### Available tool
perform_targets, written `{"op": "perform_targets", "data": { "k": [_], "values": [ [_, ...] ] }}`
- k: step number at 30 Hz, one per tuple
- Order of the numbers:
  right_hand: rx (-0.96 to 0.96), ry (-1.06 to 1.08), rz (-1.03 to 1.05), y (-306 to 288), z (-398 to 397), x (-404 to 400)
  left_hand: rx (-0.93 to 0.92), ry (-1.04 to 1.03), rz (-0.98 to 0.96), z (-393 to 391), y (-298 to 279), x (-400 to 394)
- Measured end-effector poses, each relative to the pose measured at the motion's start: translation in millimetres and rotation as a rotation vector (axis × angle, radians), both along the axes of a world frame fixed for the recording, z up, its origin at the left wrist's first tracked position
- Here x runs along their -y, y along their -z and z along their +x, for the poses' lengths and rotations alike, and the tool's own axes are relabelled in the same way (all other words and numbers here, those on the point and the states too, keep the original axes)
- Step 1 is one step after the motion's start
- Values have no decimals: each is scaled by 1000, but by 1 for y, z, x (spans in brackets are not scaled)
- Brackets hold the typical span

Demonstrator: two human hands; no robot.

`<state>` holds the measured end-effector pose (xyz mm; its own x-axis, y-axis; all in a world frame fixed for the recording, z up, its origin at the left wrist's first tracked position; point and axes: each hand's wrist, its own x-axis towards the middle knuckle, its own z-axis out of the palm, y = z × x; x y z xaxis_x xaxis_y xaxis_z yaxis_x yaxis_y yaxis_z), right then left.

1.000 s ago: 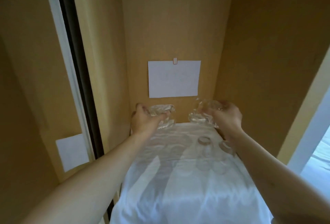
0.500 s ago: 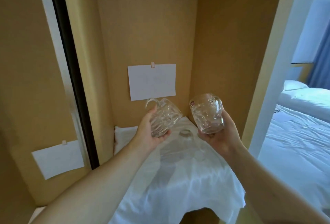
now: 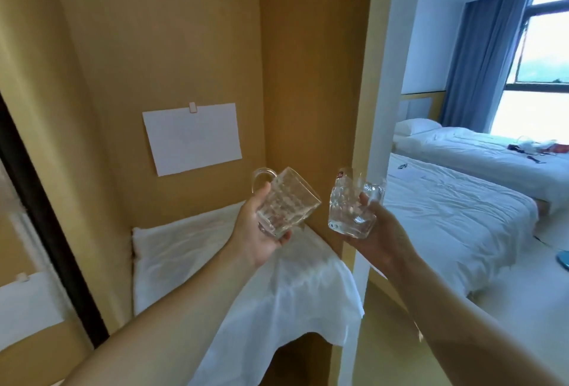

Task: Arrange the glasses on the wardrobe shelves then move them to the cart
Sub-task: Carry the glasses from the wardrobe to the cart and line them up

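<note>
The left hand is gripping a bumpy glass mug (handle half hidden); the right hand is holding another glass mug.

This was a hotel-style bedroom seen from inside a built-in wardrobe of tan wood panels, with a white cloth draped over its shelf just below the fingers of the left hand and a blank sheet of paper clipped to the back panel above them. Past the fingers of the right hand, beyond the wardrobe's white frame, stood two beds made up with white linen and a pillow. Farther off on that side hung a blue curtain beside a large bright window.
</note>
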<state>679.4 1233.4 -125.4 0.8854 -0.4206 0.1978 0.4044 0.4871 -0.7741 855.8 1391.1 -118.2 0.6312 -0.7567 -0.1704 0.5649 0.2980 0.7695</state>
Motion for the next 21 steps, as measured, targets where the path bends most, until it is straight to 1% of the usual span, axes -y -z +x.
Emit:
{"op": "perform_targets", "data": {
  "k": [3, 5, 9, 16, 21],
  "values": [
    [-71, 80, -74, 1, -30, 22, 13, 74, 4, -27, 4, 37],
    [-98, 136, -77, 2, -52, 40, -1, 133, 1, -47, 6, 64],
    [-91, 230, 47, 12, -101, 83, -21, 238, 9, -86, 9, 117],
    [-42, 364, 129, 23, -190, 162, -84, 367, 14, -162, 11, 215],
    [-46, 454, 200, 30, -258, 205, -62, 472, 41, -219, 15, 283]
  ]
}}
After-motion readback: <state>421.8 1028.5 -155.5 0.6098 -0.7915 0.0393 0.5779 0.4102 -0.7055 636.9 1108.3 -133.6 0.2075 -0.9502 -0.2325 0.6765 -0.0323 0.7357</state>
